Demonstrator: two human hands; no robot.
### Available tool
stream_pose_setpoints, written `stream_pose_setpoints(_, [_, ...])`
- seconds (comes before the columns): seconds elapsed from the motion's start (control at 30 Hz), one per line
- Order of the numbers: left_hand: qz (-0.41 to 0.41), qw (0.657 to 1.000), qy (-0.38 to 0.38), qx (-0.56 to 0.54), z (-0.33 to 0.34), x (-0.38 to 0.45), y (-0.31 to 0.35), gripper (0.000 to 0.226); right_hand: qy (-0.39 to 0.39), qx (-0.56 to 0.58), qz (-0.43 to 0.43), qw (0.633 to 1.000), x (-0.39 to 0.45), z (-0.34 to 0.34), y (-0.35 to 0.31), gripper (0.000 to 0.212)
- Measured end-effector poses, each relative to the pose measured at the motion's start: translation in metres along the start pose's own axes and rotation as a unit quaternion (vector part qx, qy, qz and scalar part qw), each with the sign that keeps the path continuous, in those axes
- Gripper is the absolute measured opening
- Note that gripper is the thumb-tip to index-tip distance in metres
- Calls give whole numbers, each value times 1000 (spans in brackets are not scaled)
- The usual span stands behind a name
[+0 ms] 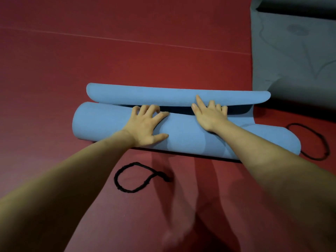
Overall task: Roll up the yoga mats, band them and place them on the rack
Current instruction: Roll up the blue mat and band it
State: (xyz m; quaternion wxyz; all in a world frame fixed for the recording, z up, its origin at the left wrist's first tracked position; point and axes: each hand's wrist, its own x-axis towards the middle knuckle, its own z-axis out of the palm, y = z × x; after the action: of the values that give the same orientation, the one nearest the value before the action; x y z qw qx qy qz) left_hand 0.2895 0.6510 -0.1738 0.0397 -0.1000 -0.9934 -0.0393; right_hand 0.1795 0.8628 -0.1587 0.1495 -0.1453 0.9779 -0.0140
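I see my left hand (145, 124) and right hand (209, 113) pressing spread, released fingers on the blue yoga mat (112, 122), nearly rolled on the red floor (163, 60); black bands (134, 176) lie near it.

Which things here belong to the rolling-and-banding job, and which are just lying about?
In use: blue mat, left hand, right hand, near band, far band.
Lying about: grey mat, red floor.
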Motion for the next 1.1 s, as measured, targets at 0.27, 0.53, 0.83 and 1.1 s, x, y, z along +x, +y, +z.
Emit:
stream_pose_setpoints(0.27, [-208, 976, 1, -59, 3, 55, 15, 39, 124, -6, -77, 989, 14, 7, 17, 63])
stream_pose_setpoints(0.53, [-267, 957, 113, 24, 4, 99, 20, 27, 279, -18, -203, 938, -3, 28, 30, 61])
stream_pose_setpoints(0.83, [-92, 989, 113, -20, 7, 91, 9, 48, 222, -87, -189, 953, 21, 14, 18, 99])
stream_pose_setpoints(1.1, [-73, 996, 52, 6, -11, 121, 2, 50, 317, -96, -185, 925, 35, 11, 13, 60])
